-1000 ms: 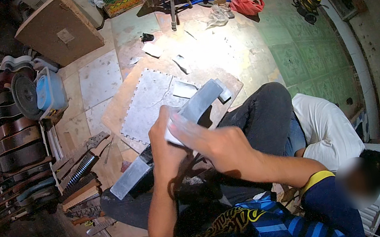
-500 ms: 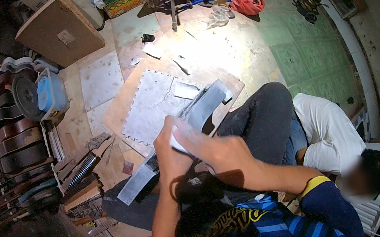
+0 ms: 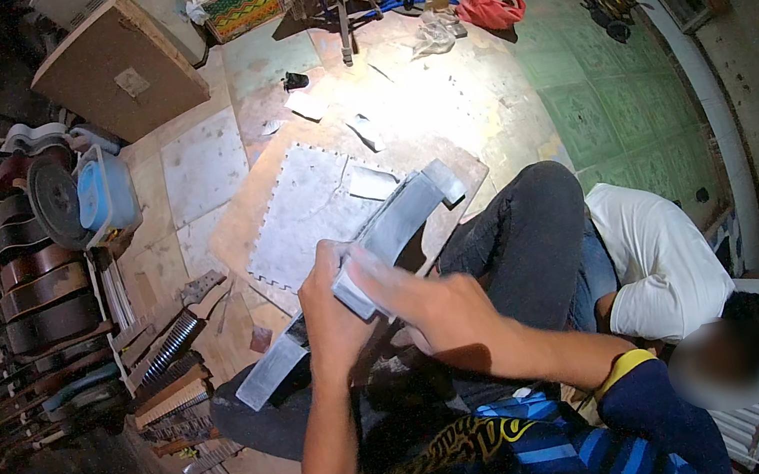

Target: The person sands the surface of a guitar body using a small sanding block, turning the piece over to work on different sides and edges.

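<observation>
The long grey piece slants across the person's lap on the near side of the foam mat, its far end seen against the board under that mat. The left hand is wrapped around the middle of it, and that one hold appears to do most of the steadying, so a loosened or dusty grip could let the piece rock or slide off toward the mat and dent an edge. The right hand is blurred over the same stretch; whether its grip pinches anything, or the palm lies bare on the surface, I cannot tell. Because the two hands are so close, a stroke that runs too far could catch the left knuckles, and heavy pressure on one spot could wear it unevenly or tip an end. A swing of the far end might bump the bent knee to the right of the mat, or sweep away the pale scrap lying on its right part. Should the near end drop, it could land toward the saw on the floor, left of the mat and nearer the person.
</observation>
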The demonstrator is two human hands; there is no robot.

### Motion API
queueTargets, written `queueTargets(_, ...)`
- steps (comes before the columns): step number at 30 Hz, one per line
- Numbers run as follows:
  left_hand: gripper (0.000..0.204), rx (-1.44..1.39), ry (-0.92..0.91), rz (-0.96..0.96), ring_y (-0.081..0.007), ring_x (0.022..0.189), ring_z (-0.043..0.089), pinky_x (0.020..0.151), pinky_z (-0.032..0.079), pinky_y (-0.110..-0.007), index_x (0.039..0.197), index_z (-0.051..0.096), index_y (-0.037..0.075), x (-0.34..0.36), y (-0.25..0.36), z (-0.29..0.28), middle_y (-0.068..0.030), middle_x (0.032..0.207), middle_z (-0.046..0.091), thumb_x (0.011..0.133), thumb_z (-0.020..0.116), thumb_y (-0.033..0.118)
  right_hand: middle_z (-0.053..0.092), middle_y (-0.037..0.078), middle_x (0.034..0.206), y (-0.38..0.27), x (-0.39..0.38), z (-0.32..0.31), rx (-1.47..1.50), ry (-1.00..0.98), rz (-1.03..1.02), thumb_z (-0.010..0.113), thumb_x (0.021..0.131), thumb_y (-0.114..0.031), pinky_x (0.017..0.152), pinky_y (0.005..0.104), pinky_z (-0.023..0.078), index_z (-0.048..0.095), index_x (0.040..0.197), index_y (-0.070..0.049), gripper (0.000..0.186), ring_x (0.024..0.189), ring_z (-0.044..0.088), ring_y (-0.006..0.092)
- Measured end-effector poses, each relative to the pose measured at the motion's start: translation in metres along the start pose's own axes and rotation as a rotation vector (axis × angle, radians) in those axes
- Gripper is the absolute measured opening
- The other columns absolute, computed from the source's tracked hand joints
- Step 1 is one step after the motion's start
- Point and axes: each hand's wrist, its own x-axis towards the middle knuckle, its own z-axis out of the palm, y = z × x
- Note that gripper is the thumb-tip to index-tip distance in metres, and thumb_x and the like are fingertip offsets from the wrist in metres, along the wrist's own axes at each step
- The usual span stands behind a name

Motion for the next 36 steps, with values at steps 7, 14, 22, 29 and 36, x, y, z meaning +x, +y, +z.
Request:
queueTargets(7, 0.036, 0.062, 0.006, 0.050, -0.0290, 0.080, 0.071, 0.070, 0.052, -0.037, 0.104, 0.056, 0.001, 0.003, -0.001, 0.004, -0.0184, 0.083, 0.068, 0.076, 0.076, 0.012, 0.047, 0.012, 0.154, 0.001, 0.002, 0.001, 0.082, -0.030, 0.078, 0.057, 0.081, -0.003, 0.091, 0.0536, 0.054, 0.042, 0.153, -0.016, 0.075, 0.089, 0.073, 0.0364)
queueTargets(14, 0.043, 0.086, 0.001, 0.082, -0.0269, 0.077, 0.071, 0.068, 0.052, -0.038, 0.105, 0.052, 0.002, -0.001, -0.005, 0.003, -0.0173, 0.082, 0.068, 0.074, 0.080, 0.014, 0.048, 0.019, 0.149, 0.005, 0.012, 0.001, 0.054, 0.008, 0.020, 0.060, 0.077, 0.005, 0.078, 0.0417, 0.062, 0.040, 0.153, -0.013, 0.081, 0.103, 0.068, 0.0396)
queueTargets(22, 0.034, 0.057, -0.008, 0.042, -0.0415, 0.083, 0.071, 0.069, 0.053, -0.040, 0.097, 0.058, 0.001, -0.004, -0.001, 0.004, -0.0228, 0.082, 0.069, 0.076, 0.080, 0.014, 0.054, 0.020, 0.144, 0.046, 0.027, 0.010, 0.015, -0.089, 0.115, 0.052, 0.080, 0.005, 0.095, 0.0456, 0.054, 0.043, 0.151, -0.010, 0.074, 0.114, 0.063, 0.0402)
queueTargets(29, 0.040, 0.058, 0.018, 0.116, -0.0344, 0.085, 0.073, 0.073, 0.054, -0.037, 0.099, 0.058, 0.001, 0.000, -0.003, 0.001, -0.0207, 0.086, 0.070, 0.072, 0.083, 0.015, 0.054, 0.018, 0.144, 0.047, 0.007, 0.018, 0.153, 0.177, 0.074, 0.050, 0.081, 0.008, 0.097, 0.0451, 0.055, 0.048, 0.149, -0.015, 0.072, 0.115, 0.063, 0.0398)
queueTargets(36, 0.037, 0.062, -0.016, 0.078, -0.0352, 0.081, 0.072, 0.070, 0.053, -0.038, 0.099, 0.057, 0.002, -0.005, -0.004, 0.005, -0.0204, 0.082, 0.068, 0.074, 0.081, 0.015, 0.048, 0.018, 0.150, 0.041, -0.001, 0.032, 0.291, 0.055, 0.131, 0.047, 0.080, 0.012, 0.107, 0.0405, 0.049, 0.048, 0.149, -0.012, 0.073, 0.126, 0.058, 0.0376)
